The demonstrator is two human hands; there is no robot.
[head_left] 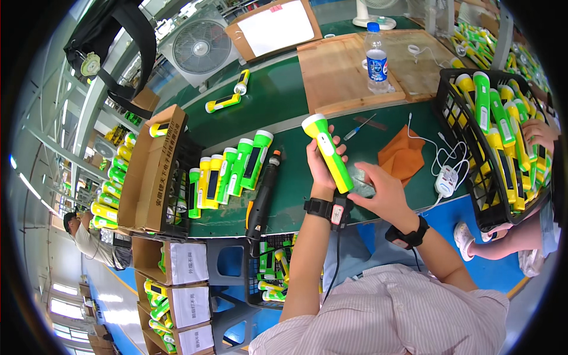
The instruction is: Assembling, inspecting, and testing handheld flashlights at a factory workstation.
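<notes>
Centrally in the head view, the left hand [318, 171] gripped a yellow-and-green flashlight [329, 155], which was tilted above the green tabletop [296, 163] with its lamp end toward the far side. The right hand [387, 192] was positioned at the tail end, thumb and forefinger spread apart; thumb contact could not be determined. A black power screwdriver [262, 198] lay to the left, beside a row of similar flashlights [228, 171]. An orange cloth [402, 157], a white adapter [446, 181] and a filled black crate [486, 219] were located to the right.
</notes>
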